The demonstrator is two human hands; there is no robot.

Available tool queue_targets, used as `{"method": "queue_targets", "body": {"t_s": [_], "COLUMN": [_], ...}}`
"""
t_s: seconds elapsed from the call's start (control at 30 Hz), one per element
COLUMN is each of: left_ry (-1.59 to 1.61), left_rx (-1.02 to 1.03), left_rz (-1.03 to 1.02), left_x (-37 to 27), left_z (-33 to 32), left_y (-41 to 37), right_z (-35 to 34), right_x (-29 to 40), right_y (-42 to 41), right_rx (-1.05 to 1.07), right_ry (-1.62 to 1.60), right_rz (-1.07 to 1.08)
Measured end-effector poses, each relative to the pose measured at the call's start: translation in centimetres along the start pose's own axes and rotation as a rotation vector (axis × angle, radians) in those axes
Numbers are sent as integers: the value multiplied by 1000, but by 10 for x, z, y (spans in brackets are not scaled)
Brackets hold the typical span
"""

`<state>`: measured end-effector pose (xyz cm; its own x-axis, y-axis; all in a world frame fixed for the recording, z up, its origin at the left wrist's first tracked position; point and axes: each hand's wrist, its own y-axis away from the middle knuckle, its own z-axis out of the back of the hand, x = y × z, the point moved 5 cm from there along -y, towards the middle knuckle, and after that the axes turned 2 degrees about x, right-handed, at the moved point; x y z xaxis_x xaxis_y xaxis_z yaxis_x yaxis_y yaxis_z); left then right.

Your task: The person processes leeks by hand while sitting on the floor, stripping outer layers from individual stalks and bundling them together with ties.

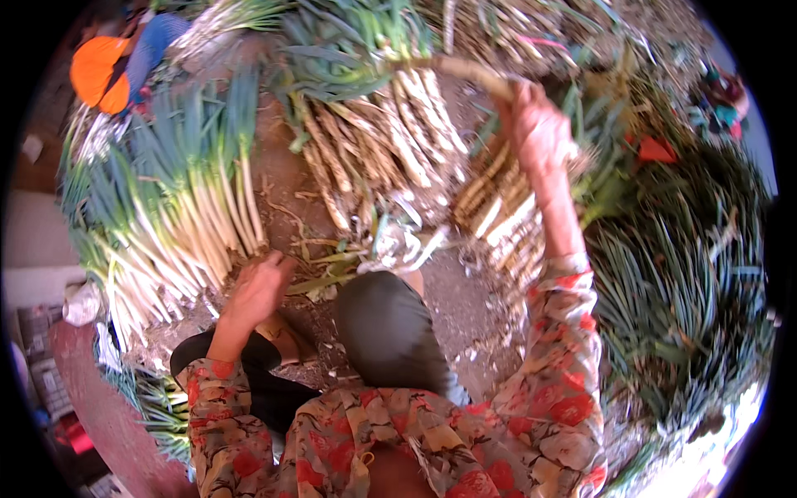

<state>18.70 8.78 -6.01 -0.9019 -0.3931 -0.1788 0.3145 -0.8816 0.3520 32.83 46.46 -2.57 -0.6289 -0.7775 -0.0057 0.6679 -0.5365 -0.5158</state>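
At the upper right my right hand [535, 127] grips an unpeeled Welsh onion [476, 71]. Its brownish stalk bends to the left, and blurred roots show on the hand's other side. Below that hand lies a pile of soil-stained, unpeeled onions [514, 236]. My left hand [261, 283] hovers or rests by the root ends of a row of pale, cleaned onions [199, 211] with green tops pointing away. Blur and the angle hide whether it holds anything. Stripped skins and leaves [398, 243] lie on the ground between my hands.
More dirty onions [348, 143] lie ahead at the centre. A large heap of green-topped onions [672, 292] fills the right side. My bent knee [386, 324] is close below. People sit at the far left [103, 71] and far right [722, 103]. A reddish ledge [99, 398] runs at lower left.
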Motion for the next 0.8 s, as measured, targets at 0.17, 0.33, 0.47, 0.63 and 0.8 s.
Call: {"method": "queue_targets", "body": {"t_s": [0.17,0.33,0.47,0.63,0.8], "left_ry": [113,120,154,70,22], "left_rx": [-67,-55,-54,9,44], "left_rz": [-10,-64,10,38,130], "left_x": [-10,-21,-6,22,31], "left_z": [-5,-11,-17,-41,-44], "left_y": [11,5,19,22,41], "right_z": [124,121,5,-139,-138], "right_x": [-59,-200,-195,-136,-37], "right_y": [10,72,117,234,192], "right_rx": [-509,-564,-466,-31,231], "right_ry": [-43,67,-38,-264,203], "right_rz": [-68,-495,-597,-1053,-732]}}
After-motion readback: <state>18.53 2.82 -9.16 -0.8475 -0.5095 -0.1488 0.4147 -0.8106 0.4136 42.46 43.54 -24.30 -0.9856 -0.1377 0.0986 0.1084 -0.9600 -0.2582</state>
